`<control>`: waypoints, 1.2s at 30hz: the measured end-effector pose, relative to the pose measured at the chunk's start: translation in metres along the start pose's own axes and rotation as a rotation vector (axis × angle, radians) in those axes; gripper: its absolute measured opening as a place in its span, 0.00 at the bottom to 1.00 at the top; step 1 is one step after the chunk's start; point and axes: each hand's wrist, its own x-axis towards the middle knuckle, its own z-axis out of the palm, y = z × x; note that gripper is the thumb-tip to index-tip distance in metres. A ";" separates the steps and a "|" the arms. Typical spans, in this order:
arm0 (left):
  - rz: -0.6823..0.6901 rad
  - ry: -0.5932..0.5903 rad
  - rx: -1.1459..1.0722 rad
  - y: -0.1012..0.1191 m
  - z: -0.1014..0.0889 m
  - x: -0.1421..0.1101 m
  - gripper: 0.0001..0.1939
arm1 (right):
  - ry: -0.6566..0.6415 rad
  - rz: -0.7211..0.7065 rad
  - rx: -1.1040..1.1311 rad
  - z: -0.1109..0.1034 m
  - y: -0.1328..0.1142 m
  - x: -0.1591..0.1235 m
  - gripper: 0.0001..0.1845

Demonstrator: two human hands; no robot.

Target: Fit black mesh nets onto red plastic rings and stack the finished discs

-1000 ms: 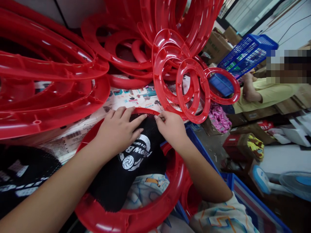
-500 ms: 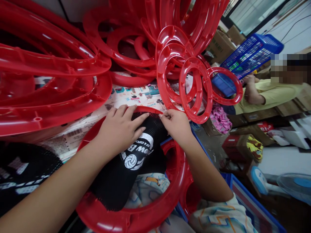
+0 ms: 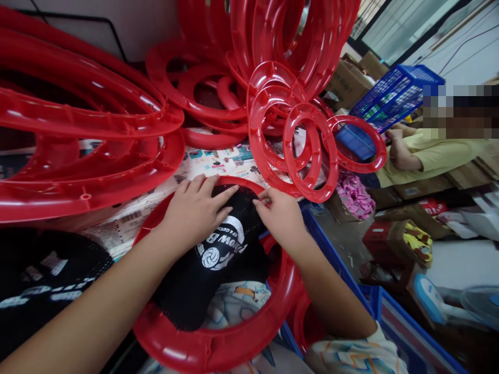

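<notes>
A large red plastic ring [image 3: 249, 340] leans across my lap, with a black mesh cloth [image 3: 183, 291] stretched from its far side and hanging loose over the opening. White lettering and a ball drawing [image 3: 210, 258] are printed on the cloth. My left hand [image 3: 197, 208] lies flat, fingers spread, over the cloth and the ring's far rim. At the cloth's far right edge, beside the rim, my right hand [image 3: 278, 213] pinches the mesh between thumb and fingers. Whether its fingertips touch the ring is hard to tell.
Several red rings [image 3: 312, 150] are piled at the back, with more stacked at left [image 3: 86, 192]. Another black printed cloth [image 3: 50, 270] lies at lower left. A blue crate [image 3: 409, 322] stands at right. Beyond sits a person in a yellow top [image 3: 440, 156], near a blue basket [image 3: 397, 98].
The view has shifted slightly, so the background rings sit lower. My right fingertips have come a little nearer me, off the rim's edge; my left hand stays spread on the cloth.
</notes>
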 end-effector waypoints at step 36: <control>0.187 0.092 -0.191 -0.012 0.017 0.012 0.24 | -0.013 -0.045 -0.058 0.004 -0.007 0.025 0.14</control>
